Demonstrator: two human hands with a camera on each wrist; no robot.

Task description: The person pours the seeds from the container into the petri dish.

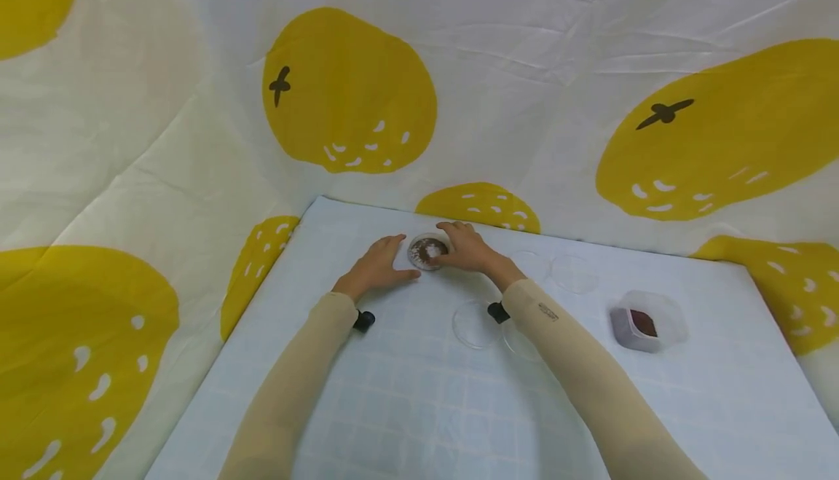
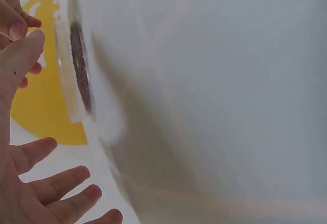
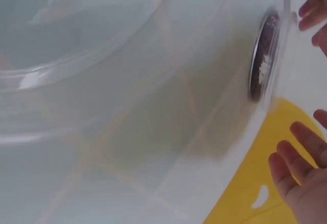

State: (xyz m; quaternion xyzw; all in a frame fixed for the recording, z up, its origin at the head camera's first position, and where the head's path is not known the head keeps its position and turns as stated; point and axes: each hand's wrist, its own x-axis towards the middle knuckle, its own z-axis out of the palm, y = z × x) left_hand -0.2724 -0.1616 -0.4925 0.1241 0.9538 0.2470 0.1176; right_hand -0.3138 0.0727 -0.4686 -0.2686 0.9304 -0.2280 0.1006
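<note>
Round dish [image 1: 422, 250]: located at the far side of the surface [image 1: 393, 392], lying flat between your two hands. It carries a brown fill [image 3: 262, 45] with white patches; whether a lid covers it cannot be determined.

Left hand [image 1: 379, 266]: spread wide, thumb well off the fingers, beside the dish's left side, gripping nothing. Right hand [image 1: 467, 249]: likewise spread, its thumb overlapping the dish's near right edge in the head view. Contact there cannot be confirmed; no grip is seen.

Handling, in my judgement: bring both hands in evenly and bear on the side wall, low down, at opposite points. Keep your right thumb off the fill. Uneven pressure could tip the dish or disturb the loose-looking contents, so keep it level and slide rather than jerk.

Clearance: your right forearm passes over a clear disc [image 1: 518, 341], with another clear disc [image 1: 475, 325] just beside it. Keep your sleeve [image 1: 570, 349] raised. The plastic tub [image 1: 623, 328] stands well apart to the right.
</note>
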